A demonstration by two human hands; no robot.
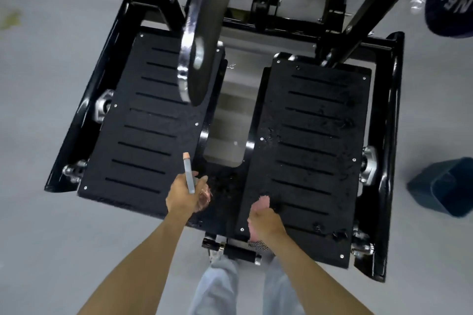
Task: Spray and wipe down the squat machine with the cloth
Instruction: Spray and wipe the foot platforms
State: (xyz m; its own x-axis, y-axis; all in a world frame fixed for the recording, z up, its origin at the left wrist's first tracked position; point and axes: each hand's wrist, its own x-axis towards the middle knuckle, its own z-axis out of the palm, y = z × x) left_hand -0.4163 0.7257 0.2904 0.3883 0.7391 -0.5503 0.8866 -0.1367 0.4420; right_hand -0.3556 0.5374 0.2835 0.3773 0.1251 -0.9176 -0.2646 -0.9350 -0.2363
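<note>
I hold the spray bottle in my left hand, the fingers closed around its body, and its nozzle points away from me, toward the left foot plate of the squat machine. I keep it raised above the near edge of the platform, I think so that the spray can fall on the plate and not on the floor. The lower part of the bottle looks clear and pinkish, but it is blurred, so I cannot say how full it is.

My right hand is closed on the cloth, which is pink and bunched up; one end shows in front of my knuckles and another part hangs below my wrist. The cloth is at the near corner of the right foot plate, touching it or just above it, I cannot tell which. This plate shows many small drops and wet marks, so I judge it is already sprayed and is the part to wipe now. The left plate looks mostly dry.

Both plates are black, rough, with long narrow slots, and drops can stay in these slots, so the cloth must press well. A steel lever hangs over the left plate. The floor is pale grey and smooth, with a few yellowish stains. A blue bin stands to the right, well apart from the machine.
</note>
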